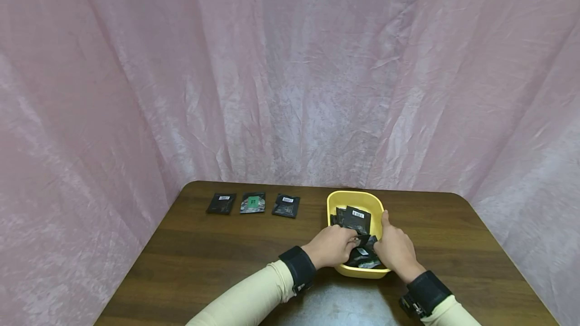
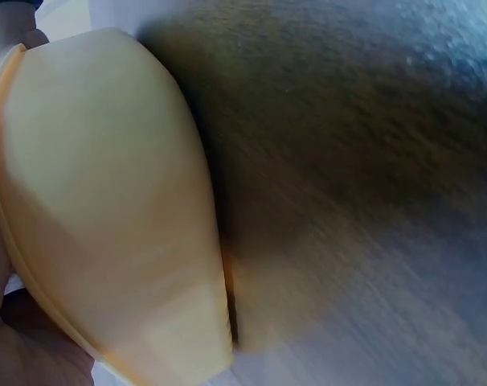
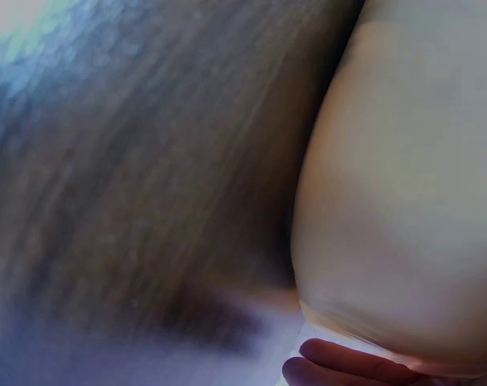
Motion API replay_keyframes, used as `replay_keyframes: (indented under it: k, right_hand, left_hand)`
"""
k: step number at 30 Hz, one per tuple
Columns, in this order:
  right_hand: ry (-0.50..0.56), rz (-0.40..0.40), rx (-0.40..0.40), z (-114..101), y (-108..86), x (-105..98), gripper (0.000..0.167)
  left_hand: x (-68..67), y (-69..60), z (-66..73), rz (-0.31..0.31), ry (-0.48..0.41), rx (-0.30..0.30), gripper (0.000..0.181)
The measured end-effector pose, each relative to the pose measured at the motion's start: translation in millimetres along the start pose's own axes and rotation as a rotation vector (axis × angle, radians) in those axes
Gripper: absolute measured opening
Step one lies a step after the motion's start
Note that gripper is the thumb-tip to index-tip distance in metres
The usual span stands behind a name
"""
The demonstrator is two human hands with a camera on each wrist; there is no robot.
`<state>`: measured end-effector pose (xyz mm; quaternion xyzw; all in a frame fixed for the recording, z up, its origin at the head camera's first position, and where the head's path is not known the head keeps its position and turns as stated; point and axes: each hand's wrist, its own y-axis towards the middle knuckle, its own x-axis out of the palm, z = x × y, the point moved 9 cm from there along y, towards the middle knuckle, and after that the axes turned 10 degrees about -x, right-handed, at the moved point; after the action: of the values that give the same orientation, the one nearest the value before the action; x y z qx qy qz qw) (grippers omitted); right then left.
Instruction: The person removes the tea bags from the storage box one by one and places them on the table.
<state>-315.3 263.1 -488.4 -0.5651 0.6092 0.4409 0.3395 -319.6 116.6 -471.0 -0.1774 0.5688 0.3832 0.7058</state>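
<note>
A yellow plastic basket (image 1: 355, 198) stands on the table, with several small black packets (image 1: 358, 219) inside, some bearing white barcode labels. My left hand (image 1: 331, 245) reaches over its near left side, and its curled fingers pinch a dark packet (image 1: 364, 240) among the others; the fingertips are partly hidden. On the right side, my right hand (image 1: 396, 248) holds the basket at its wall. The left wrist view is largely filled by the basket's outer wall (image 2: 107, 193). In the right wrist view, fingers (image 3: 348, 362) show below the wall (image 3: 404, 185).
Left of the basket, three flat packets lie in a row near the table's far edge: a black packet (image 1: 221, 204), a packet with a green label (image 1: 252, 202) and another black packet (image 1: 286, 206). A pink curtain (image 1: 290, 74) hangs behind the brown wooden table (image 1: 217, 245).
</note>
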Motion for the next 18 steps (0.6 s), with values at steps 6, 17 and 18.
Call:
replay_keyframes:
  k: [6,17,18]
  right_hand:
    - [0.003,-0.005,0.009,2,-0.1,0,0.097]
    - [-0.001,0.010,-0.009,1,0.5,0,0.097]
    - [-0.005,0.011,-0.013,1,0.7,0,0.097]
  left_hand:
    - [-2.5,-1.5,1.9,0.008,-0.004,0.001,0.015]
    - [-12.8,-3.4,6.8,0.077,0.011,0.059,0.018]
    - [-15.7,-3.8,7.6,0.096,0.010,0.069,0.019]
